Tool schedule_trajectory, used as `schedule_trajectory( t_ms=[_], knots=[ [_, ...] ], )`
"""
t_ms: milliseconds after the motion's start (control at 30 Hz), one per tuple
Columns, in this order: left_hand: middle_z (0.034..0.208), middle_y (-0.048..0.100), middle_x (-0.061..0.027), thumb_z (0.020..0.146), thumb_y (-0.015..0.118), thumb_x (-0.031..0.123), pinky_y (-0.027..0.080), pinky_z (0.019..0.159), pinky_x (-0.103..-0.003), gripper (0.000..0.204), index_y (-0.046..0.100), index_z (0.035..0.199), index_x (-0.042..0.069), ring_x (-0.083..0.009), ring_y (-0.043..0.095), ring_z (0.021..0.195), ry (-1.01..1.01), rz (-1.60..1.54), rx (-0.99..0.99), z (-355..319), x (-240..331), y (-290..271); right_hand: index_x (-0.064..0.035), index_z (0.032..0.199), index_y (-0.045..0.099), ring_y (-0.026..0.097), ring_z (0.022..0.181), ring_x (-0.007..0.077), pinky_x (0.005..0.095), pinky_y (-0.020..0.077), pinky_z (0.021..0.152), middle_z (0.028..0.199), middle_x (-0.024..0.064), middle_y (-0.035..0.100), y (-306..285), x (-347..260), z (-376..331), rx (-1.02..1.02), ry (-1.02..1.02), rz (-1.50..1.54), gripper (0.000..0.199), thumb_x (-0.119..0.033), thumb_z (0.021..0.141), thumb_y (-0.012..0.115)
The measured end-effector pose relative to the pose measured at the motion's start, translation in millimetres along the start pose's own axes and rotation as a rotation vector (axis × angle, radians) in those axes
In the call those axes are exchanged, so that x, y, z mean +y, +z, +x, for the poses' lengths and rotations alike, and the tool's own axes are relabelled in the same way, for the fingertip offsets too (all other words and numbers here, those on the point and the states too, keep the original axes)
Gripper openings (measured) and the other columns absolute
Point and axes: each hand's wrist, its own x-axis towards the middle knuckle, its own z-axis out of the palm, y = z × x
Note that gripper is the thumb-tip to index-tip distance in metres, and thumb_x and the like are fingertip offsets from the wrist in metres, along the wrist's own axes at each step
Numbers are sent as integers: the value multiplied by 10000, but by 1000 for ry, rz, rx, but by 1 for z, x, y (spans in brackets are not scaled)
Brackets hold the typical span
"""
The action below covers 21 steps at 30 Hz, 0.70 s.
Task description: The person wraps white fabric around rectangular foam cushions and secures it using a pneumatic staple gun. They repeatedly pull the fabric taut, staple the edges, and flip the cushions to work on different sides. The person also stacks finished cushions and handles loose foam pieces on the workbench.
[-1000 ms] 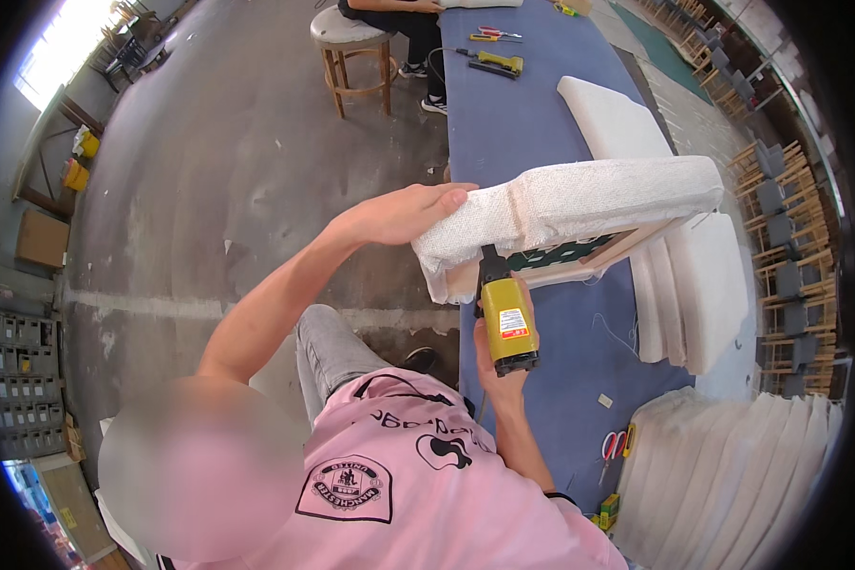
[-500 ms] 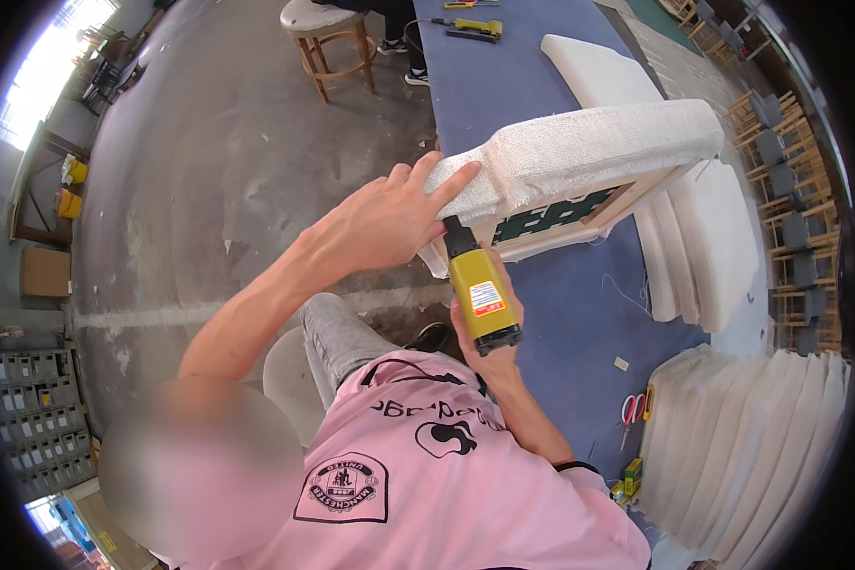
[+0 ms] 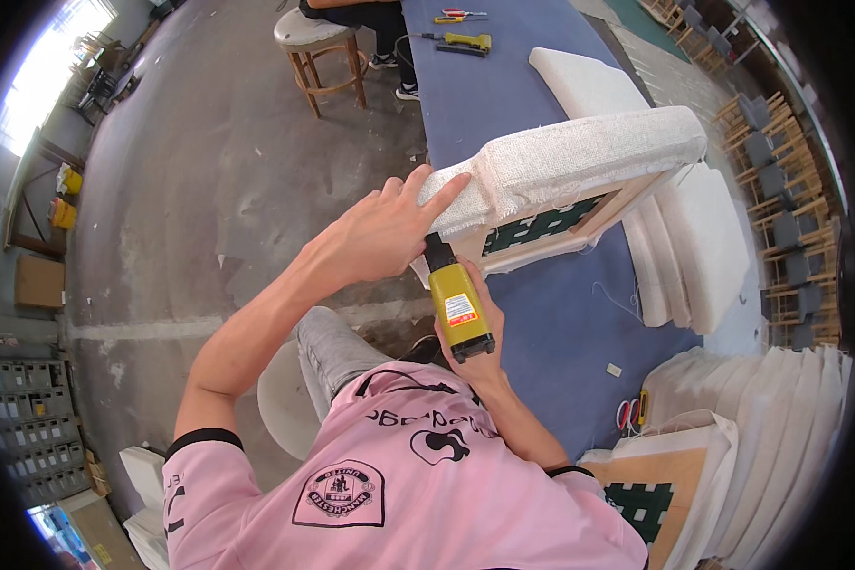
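A chair seat cushion [image 3: 579, 157], covered in white woven fabric, stands tilted on the blue table, its wooden frame and dark green webbing showing on the underside. My left hand [image 3: 375, 233] grips its near left corner, with fingers spread over the fabric on top. My right hand [image 3: 483, 313] is wrapped round a yellow staple gun [image 3: 461, 304], partly hidden behind it. The gun's black nose meets the cushion's lower edge just under my left hand. Its exact contact point is hidden.
Several white cushions [image 3: 698, 247] lean behind the seat, with a larger stack [image 3: 779, 446] at lower right. Scissors [image 3: 625, 415] lie beside that stack. Another yellow air tool [image 3: 465, 43] lies at the table's far end, near a seated person [image 3: 385, 33] and a round stool [image 3: 315, 33].
The view has shifted, bringing a webbed seat frame into sight at lower right. My hands still hold the cushion corner and the staple gun, whose nose stays at the edge.
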Motion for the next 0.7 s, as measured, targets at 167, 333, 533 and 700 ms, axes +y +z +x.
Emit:
schedule_trajectory(
  t_ms=[167,333,533,700],
  knots=[
    [1617,364,-210,871,748,131,405,1170,-443,994,155,1668,125,-398,489,1391,88,-411,105,-10,-27,3,9,1448,522,707,915,223,322,551,841,1100,157,720,-25,16,1,-16,-108,-66,641,-17,841,726],
    [1614,433,-154,887,773,228,312,1226,-418,972,204,1655,50,-287,420,1478,47,-1098,254,-21,-27,55,23,1354,576,666,729,136,287,526,634,996,102,703,-81,99,-54,-49,664,20,507,-14,866,713],
    [1517,532,-152,776,837,318,348,1179,-404,955,400,1580,45,-276,487,1407,125,-1216,284,-23,13,88,38,1408,537,692,829,183,319,552,721,1020,132,701,-114,196,-137,433,762,-123,596,-75,863,752],
    [1475,568,-157,808,801,288,391,1141,-401,844,461,1541,42,-265,540,1344,180,-1297,366,-21,32,104,26,1527,431,646,1112,258,365,511,984,1255,196,654,-174,249,-188,376,788,-446,709,-105,898,732]
  ],
)
